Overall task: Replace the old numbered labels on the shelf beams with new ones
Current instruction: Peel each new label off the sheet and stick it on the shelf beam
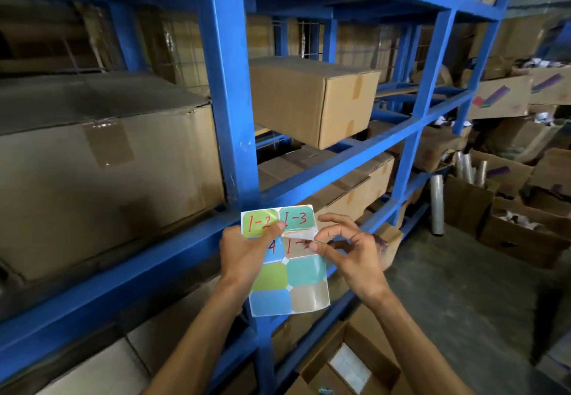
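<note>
Sticker sheet point(289, 266) held upright in front of blue shelf beam point(129, 266), just right of blue upright post point(225, 85). Two columns of glossy rounded labels: green, teal, blue, tan. Red handwriting on upper four: "1-2", "1-3", a "4" partly hidden by the thumb, a tan one part-peeled. Lower four blank. Left hand point(247, 252) gripping sheet's left edge, thumb pressed across the green label. Right hand point(346, 249) pinching lifted corner of tan label point(301, 243), white backing curled up, number cut off by the fold. Taped cardboard box point(312, 98) on shelf above; large box point(102, 172) to the left. Open carton point(346, 367) on floor below. Film rolls point(437, 203) standing among cartons at right.
</note>
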### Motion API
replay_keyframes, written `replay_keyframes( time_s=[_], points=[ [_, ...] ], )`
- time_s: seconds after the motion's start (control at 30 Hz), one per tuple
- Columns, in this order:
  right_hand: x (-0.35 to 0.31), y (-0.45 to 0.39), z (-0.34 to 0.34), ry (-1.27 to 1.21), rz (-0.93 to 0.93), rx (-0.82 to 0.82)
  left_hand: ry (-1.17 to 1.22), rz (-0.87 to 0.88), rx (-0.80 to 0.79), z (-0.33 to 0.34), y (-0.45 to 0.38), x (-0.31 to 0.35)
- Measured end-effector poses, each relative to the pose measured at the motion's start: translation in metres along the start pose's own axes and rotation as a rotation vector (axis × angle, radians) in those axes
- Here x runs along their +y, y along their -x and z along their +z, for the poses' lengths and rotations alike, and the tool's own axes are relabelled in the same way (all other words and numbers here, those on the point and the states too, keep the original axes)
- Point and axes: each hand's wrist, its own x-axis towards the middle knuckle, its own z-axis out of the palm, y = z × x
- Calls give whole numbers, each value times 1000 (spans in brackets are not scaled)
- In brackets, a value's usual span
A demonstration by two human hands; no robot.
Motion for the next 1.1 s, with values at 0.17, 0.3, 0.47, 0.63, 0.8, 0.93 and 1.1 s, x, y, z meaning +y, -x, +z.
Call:
replay_keyframes(
  time_s=[0.17, 0.3, 0.47, 0.63, 0.8, 0.93, 1.1],
  points=[
    [18, -11, -10, -118, -15, -65, -83, 37, 87, 9, -6, -8],
    [33, -13, -15, -174, -9, -80, -127, 75, 138, 14, -5, -18],
    [42, -22, -22, -292, 30, -126, -170, 60, 234, 13, -6, -28],
    [60, -37, -23, -367, 123, -92, -210, 75, 290, 6, 0, -40],
    [79, -63, -19, -396, 180, -31, -204, 39, 326, -2, 8, -48],
    [95, -88, -11, -365, 189, -8, -195, 50, 338, 1, 13, -46],
    [118, -112, -3, -276, 154, -14, -169, 74, 348, 10, 14, -35]
  ],
)
